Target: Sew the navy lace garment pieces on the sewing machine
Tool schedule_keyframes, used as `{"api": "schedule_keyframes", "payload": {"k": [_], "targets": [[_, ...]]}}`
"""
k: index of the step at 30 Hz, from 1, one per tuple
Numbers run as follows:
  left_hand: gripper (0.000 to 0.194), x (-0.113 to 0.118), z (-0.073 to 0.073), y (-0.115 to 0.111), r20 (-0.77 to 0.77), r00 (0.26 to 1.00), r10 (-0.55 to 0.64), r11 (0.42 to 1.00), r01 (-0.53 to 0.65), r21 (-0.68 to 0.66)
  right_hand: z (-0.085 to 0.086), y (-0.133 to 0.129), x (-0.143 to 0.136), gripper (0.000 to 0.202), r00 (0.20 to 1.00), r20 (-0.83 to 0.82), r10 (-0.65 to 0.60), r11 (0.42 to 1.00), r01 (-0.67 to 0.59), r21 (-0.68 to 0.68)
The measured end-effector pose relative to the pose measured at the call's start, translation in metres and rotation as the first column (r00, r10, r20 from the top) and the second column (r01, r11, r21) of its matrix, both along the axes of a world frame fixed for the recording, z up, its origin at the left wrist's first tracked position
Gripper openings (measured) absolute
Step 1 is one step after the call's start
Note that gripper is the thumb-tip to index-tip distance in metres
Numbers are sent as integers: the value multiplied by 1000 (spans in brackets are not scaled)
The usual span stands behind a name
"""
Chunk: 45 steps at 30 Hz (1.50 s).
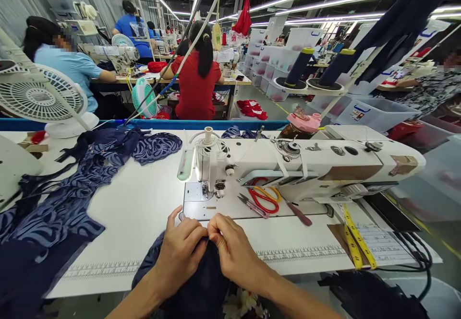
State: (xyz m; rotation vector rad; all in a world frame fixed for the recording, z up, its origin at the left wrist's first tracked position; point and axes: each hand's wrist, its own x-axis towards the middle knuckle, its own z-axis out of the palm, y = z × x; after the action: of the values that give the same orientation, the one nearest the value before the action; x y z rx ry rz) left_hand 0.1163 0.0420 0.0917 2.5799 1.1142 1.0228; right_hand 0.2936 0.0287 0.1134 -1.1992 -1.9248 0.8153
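Navy fabric (201, 285) hangs over the table's front edge, with a patterned part showing at its left. Both hands pinch its upper edge close together, just in front of the sewing machine (266, 158). My left hand (183, 247) is closed on the cloth between thumb and fingers, one finger sticking out. Beside it, nearly touching, my right hand (232, 247) also has its fingertips pressed together on the cloth. The exact spot they grip is hidden by the fingers. Beyond them lies the machine's metal needle plate (194, 192).
Under the machine arm lie red-handled scissors (264, 200), thread snips (253, 206) and a pointed tool (298, 213). Patterned navy cloth (72, 189) covers the left side. A yellow tape measure (355, 237) rests at right. A white fan (46, 93) stands at far left; co-workers sit beyond.
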Motion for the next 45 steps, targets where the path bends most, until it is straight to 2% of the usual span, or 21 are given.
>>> {"api": "schedule_keyframes", "payload": {"k": [5,8,9,11,13,15,18,21,23,25,27,29,35,39,42,43,45], "targets": [[18,-3,-7,4,21,1000,21,1000,-22,11,-1,10,10,15,989,127,-78,997,74,36],[20,-4,-10,6,14,998,54,996,-55,77,-6,20,29,15,936,334,-110,991,77,111],[22,-4,-11,6,20,998,61,993,-63,104,-10,22,38,15,885,433,-172,979,106,172],[22,-4,-11,5,49,996,72,986,-78,147,-18,28,56,16,716,605,-349,928,175,328],[20,-3,-11,4,65,995,80,981,-90,169,-27,33,73,19,562,687,-461,883,209,421],[20,-3,-11,2,60,994,88,978,-97,185,-34,36,85,23,517,716,-469,880,211,425],[19,-3,-11,0,57,993,102,973,-111,203,-38,37,89,30,548,699,-459,886,225,405],[19,-3,-11,0,55,992,113,970,-122,209,-33,28,79,32,605,663,-440,895,238,377],[19,-3,-12,0,50,992,114,969,-122,216,-24,17,69,30,761,574,-303,953,225,204],[18,-2,-12,0,48,993,111,965,-119,233,-14,5,58,27,927,362,-96,986,139,-94],[18,-2,-12,0,46,993,108,962,-116,249,-7,-2,49,31,987,160,12,948,40,-315],[17,-2,-12,-1,41,994,104,960,-111,259,-4,-5,42,37,992,125,25,927,24,-375],[18,-2,-12,-1,38,996,80,958,-87,275,-2,-2,32,41,989,140,52,919,7,-394],[18,-2,-14,-1,35,996,76,957,-83,277,-2,-1,28,43,981,184,65,942,0,-335],[19,-2,-17,-1,58,995,83,965,-95,242,-16,8,36,39,921,382,-77,980,139,-140],[20,-2,-19,-1,77,993,89,972,-104,213,-22,13,40,37,869,466,-167,978,206,-35],[19,-2,-20,0,122,987,103,987,-116,111,-33,22,50,35,739,578,-346,936,313,161]]}}
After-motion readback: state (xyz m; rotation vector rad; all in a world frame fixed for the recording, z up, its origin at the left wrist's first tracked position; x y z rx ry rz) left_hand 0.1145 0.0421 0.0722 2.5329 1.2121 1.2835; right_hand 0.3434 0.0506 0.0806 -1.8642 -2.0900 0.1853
